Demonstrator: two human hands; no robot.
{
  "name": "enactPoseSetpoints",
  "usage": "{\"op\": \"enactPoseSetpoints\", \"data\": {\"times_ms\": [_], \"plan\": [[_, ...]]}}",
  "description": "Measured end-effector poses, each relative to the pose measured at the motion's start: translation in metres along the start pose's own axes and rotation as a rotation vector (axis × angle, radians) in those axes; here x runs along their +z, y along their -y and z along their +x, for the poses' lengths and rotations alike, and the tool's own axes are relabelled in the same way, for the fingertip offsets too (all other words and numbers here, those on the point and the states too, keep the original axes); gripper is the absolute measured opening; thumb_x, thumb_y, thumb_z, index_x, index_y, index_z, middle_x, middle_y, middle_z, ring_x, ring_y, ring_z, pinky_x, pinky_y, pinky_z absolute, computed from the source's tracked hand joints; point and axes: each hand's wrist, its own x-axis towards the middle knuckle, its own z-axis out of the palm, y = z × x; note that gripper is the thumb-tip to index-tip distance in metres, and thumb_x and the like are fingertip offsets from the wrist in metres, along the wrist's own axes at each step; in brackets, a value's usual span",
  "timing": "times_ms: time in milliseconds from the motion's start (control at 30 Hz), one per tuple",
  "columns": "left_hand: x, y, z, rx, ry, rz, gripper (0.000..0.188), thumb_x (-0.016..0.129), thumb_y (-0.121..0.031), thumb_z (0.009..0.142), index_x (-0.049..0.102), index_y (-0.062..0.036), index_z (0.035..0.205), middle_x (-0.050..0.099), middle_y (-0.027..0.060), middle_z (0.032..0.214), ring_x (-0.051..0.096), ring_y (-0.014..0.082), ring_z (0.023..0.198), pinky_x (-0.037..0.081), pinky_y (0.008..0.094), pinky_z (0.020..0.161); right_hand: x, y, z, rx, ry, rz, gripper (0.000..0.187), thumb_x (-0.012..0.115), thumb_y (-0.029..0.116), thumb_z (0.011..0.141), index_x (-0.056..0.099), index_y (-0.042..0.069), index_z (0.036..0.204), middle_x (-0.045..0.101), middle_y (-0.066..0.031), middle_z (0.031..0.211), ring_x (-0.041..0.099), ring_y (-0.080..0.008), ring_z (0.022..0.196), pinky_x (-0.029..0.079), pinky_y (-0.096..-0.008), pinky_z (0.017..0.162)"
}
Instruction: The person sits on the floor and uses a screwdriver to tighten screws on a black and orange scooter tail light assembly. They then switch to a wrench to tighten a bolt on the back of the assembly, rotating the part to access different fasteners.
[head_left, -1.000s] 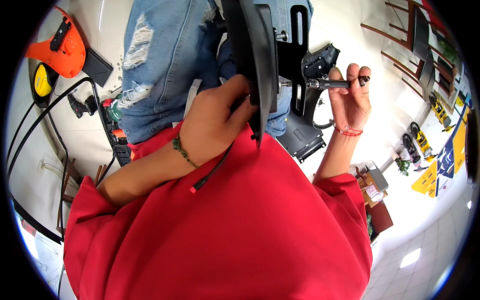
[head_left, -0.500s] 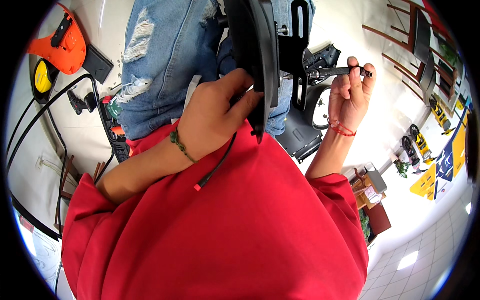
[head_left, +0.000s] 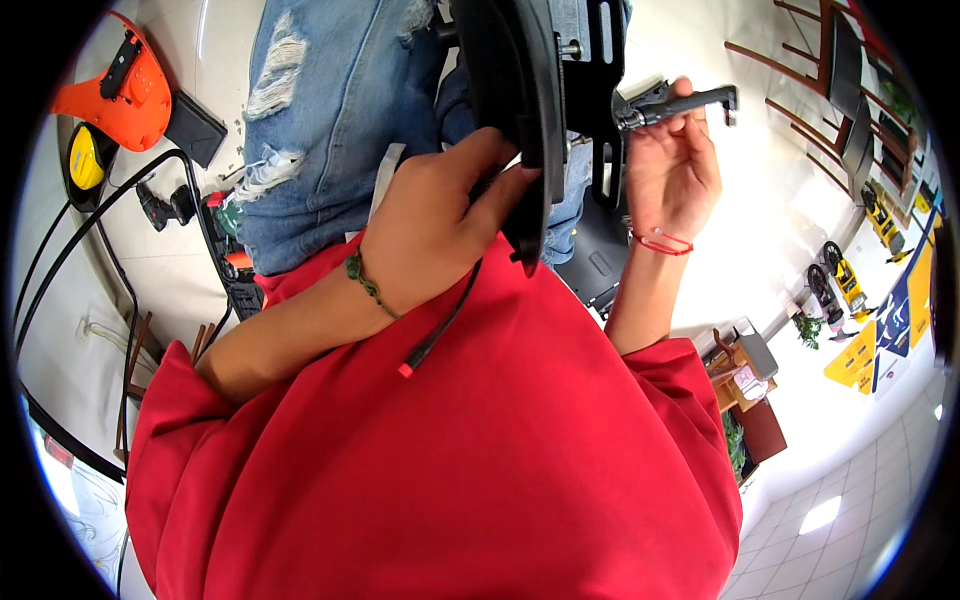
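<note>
A black curved shell-like part (head_left: 545,130) stands upright over my lap, with a black slotted bracket (head_left: 606,165) on its right side, joined by silver bolts (head_left: 571,50). My left hand (head_left: 430,220) grips the shell's inner side near its lower end; the fingertips are partly hidden behind it. In my right hand (head_left: 675,170), fingers pinch a black-handled socket wrench (head_left: 672,106), its silver inner end just right of the bracket and apart from the lower bolt. Below my left hand hangs a black cable (head_left: 438,335) with a red tip.
On the floor at left lie an orange shell (head_left: 140,100), a black box (head_left: 194,128), a cordless drill (head_left: 160,205) and a black tubular frame (head_left: 190,190). Black plastic parts (head_left: 595,255) lie beyond my right forearm. Wooden chairs (head_left: 835,90) stand at far right.
The socket wrench has come away from the lower bolt and tilted, its outer end rising. My right hand has moved up and slightly left. My left hand keeps its grip.
</note>
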Motion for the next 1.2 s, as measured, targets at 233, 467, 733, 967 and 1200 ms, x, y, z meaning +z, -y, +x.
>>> {"op": "enactPoseSetpoints", "data": {"times_ms": [233,467,733,967,1200], "plan": [[-0.004,-0.003,0.003,-0.009,0.011,0.084,0.018,0.062,-0.018,0.095,0.060,0.0002,0.092,0.062,0.0200,0.065,0.064,0.0362,0.060,0.045,0.0415,0.052,0.000,0.009,-0.003,0.014,0.143,-0.010,0.038,0.050,0.029,0.096,0.055,0.005,0.125,0.063,-0.0118,0.107,0.054,-0.0187,0.085,0.044,-0.0311,0.083],[-0.005,-0.001,0.004,0.039,-0.003,0.055,0.018,0.062,-0.018,0.095,0.060,0.0001,0.092,0.062,0.0186,0.064,0.064,0.0339,0.057,0.046,0.0392,0.050,-0.007,0.023,-0.010,0.023,0.069,-0.205,0.065,0.039,0.058,0.102,0.056,0.001,0.128,0.063,-0.0124,0.107,0.056,-0.0196,0.072,0.045,-0.0294,0.066],[-0.006,-0.001,0.003,0.026,0.013,0.067,0.018,0.062,-0.018,0.096,0.062,0.0002,0.094,0.063,0.0194,0.066,0.065,0.0342,0.060,0.046,0.0394,0.052,-0.006,0.025,-0.007,0.204,0.141,0.466,0.045,0.053,0.038,0.103,0.057,-0.002,0.123,0.065,-0.0168,0.106,0.058,-0.0102,0.068,0.049,-0.0175,0.055],[-0.006,0.001,0.003,0.028,0.012,0.073,0.018,0.061,-0.018,0.096,0.062,-0.0001,0.094,0.063,0.0198,0.066,0.065,0.0355,0.060,0.047,0.0397,0.052,0.000,0.006,-0.002,0.120,-0.017,0.620,0.048,0.053,0.035,0.104,0.054,-0.010,0.119,0.062,-0.0096,0.099,0.052,-0.0064,0.063,0.045,-0.0182,0.053],[-0.005,0.001,0.005,0.028,0.009,0.092,0.022,0.060,-0.022,0.097,0.061,-0.0009,0.093,0.063,0.0198,0.066,0.066,0.0371,0.064,0.048,0.0418,0.056,0.006,0.013,-0.002,0.053,0.010,0.227,0.045,0.049,0.029,0.106,0.049,-0.008,0.132,0.056,-0.0021,0.095,0.043,-0.0053,0.063,0.039,-0.0193,0.057]]}}
